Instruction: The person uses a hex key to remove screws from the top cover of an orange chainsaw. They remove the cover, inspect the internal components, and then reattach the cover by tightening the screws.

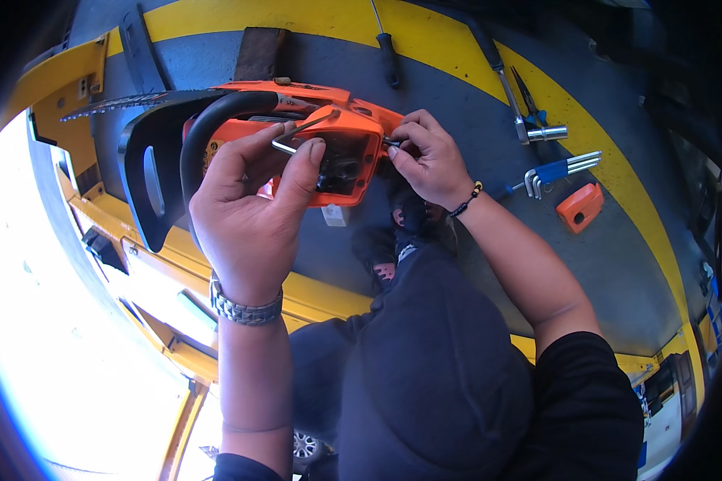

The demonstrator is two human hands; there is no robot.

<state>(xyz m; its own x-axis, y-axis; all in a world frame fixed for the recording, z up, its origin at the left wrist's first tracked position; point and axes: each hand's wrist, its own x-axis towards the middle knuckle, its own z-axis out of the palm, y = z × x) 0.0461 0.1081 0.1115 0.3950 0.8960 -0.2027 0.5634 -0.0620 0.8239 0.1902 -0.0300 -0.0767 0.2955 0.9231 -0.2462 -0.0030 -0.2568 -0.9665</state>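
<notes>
An orange chainsaw (364,123) lies in front of me, its toothed bar (128,104) pointing left. Its black front handle (204,128) and black hand guard (140,172) are on the left side. A recess (341,164) in the housing faces me, with dark parts inside. My left hand (253,192) reaches past the handle and pinches an L-shaped hex key (303,127) at the recess's upper left. At the housing's right edge, my right hand (433,164) has thumb and fingers closed on a small dark piece, mostly hidden by the fingertips.
To the right lie a blue holder of hex keys (557,170) and an orange cover (582,208). Beyond are a screwdriver (387,60), a ratchet with a socket (509,88) and pliers (529,100). A brown block (261,56) sits behind the saw; a yellow frame (321,297) runs nearer me.
</notes>
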